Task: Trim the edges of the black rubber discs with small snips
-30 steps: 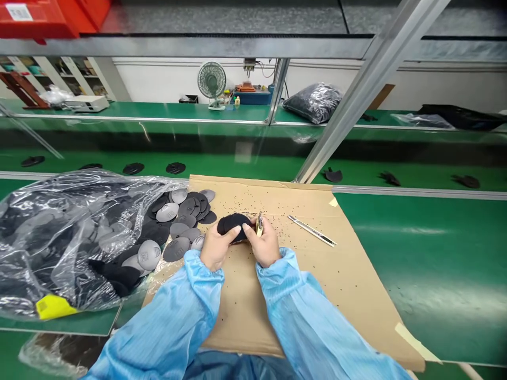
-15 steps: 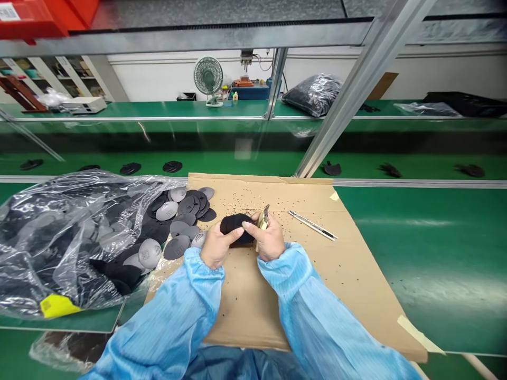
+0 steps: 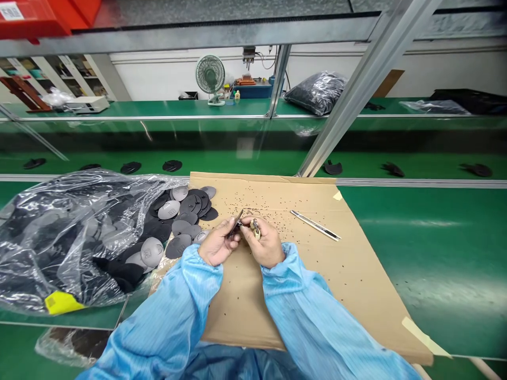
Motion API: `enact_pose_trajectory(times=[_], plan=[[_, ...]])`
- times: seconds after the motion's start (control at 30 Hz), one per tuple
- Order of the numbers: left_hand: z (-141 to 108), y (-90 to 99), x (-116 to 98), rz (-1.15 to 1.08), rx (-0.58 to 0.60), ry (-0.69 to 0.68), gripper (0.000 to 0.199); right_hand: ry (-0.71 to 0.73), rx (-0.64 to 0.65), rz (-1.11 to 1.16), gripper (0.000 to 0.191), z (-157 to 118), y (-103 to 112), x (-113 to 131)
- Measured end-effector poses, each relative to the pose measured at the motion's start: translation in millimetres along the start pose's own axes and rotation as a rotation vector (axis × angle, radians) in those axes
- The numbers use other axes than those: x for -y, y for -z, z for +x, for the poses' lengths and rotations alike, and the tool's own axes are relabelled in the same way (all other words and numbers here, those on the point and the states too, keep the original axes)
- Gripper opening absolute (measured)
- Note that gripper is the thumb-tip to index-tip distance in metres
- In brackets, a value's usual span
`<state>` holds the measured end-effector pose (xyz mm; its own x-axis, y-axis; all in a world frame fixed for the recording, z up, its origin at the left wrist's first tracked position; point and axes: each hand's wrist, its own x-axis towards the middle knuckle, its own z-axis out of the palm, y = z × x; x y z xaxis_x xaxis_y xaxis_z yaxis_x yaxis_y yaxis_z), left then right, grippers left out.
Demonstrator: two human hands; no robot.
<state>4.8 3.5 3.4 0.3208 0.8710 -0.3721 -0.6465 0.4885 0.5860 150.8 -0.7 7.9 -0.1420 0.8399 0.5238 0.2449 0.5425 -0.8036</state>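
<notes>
Between the thumb and fingers of my left hand (image 3: 216, 244) is a dark oval disc (image 3: 236, 222), tilted up so that it shows nearly edge-on. My right hand (image 3: 268, 245) is closed around small cutting pliers (image 3: 255, 229) with yellowish handles; their jaws cannot be made out. The right thumb and fingertips meet the disc's near side, and what they pinch there is too small to tell. Both hands hover over a sheet of brown cardboard (image 3: 253, 306) strewn with tiny black bits. A slim utility knife (image 3: 316, 225) lies on it to the right.
Left of the cardboard, grey and black oval discs (image 3: 169, 210) spill from a big clear plastic bag (image 3: 75, 237). Dark parts (image 3: 172, 165) sit spaced along the green strip behind. A slanted metal post (image 3: 356, 100) rises behind the cardboard. Tape (image 3: 425, 335) holds its right corner.
The black disc has turned from face-up to almost edge-on in my left hand. The pliers have swung in my right hand, their jaws no longer pointing up and away.
</notes>
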Motion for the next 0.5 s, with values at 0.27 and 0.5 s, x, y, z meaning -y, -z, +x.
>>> enact_pose_trajectory(times=[0.27, 0.5], plan=[[-2.8, 1.9, 6.8, 0.023, 0.090, -0.014, 0.036, 0.189, -0.022, -0.128, 0.011, -1.1, 0.2, 0.4], [-0.2, 1.1, 8.8, 0.020, 0.040, -0.126, 0.037, 0.151, -0.065, -0.081, 0.011, -0.9, -5.8, 1.8]])
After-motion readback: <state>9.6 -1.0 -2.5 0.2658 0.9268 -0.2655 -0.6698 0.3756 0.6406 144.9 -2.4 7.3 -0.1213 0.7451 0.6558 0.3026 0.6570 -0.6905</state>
